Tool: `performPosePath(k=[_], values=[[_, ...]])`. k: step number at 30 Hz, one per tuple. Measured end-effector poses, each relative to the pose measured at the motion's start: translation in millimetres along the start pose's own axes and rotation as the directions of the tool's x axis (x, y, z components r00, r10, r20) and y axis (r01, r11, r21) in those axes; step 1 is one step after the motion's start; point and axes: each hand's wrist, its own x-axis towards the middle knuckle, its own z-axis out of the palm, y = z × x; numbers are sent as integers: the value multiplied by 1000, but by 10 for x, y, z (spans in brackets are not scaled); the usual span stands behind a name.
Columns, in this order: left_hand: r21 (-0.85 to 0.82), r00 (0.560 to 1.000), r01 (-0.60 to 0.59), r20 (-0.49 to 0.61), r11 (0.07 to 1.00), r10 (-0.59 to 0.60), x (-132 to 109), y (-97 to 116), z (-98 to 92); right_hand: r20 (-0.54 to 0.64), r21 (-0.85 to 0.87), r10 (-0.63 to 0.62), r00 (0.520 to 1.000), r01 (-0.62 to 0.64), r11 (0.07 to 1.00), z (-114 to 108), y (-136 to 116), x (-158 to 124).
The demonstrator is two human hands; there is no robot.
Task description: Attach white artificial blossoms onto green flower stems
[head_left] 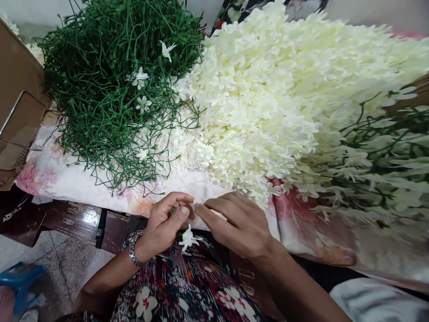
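In the head view my left hand (pixel 167 220), with a metal watch band at the wrist, is closed in a pinch on a green plastic flower stem, mostly hidden by the fingers. A white artificial flower (pixel 189 239) hangs just below it, over my lap. Fingers bent, my right hand (pixel 239 226) meets the left fingertips. It pinches a tiny white flower part (pixel 195 203), and another white piece (pixel 218 215) shows between its fingers. Beyond the hands lie a tangled heap of green plastic stems (pixel 110 85) and a large pile of cream-white artificial petals (pixel 258 103).
A flower-patterned cloth (pixel 80 183) covers the table. Pale thin stamens (pixel 181 150) lie between the two heaps. Finished-looking flower sprays (pixel 378 165) rest at the right. A cardboard box (pixel 20 85) stands far left, and a blue stool (pixel 22 281) is on the floor.
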Motion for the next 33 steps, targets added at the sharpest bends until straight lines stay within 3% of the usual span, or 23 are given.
performPosePath(k=[3, 8, 15, 26, 33], values=[[-45, 999, -21, -51, 999, 19, -54, -2, -74, 19, 85, -135, 991, 133, 987, 81, -67, 120], [-124, 979, 6, -203, 992, -31, -181, -38, -216, 50, 219, -168, 985, 153, 964, 200, -146, 266], [-243, 969, 35, -230, 969, -92, -205, -7, -315, 115, 217, -302, 947, 272, 937, 240, -167, 446], [-109, 961, -63, -276, 992, 31, -131, -27, -318, 55, 330, -254, 966, 223, 917, 279, -124, 412], [-128, 955, -111, -288, 986, 70, -131, -29, -334, -1, 369, -191, 981, 178, 912, 282, -130, 381]])
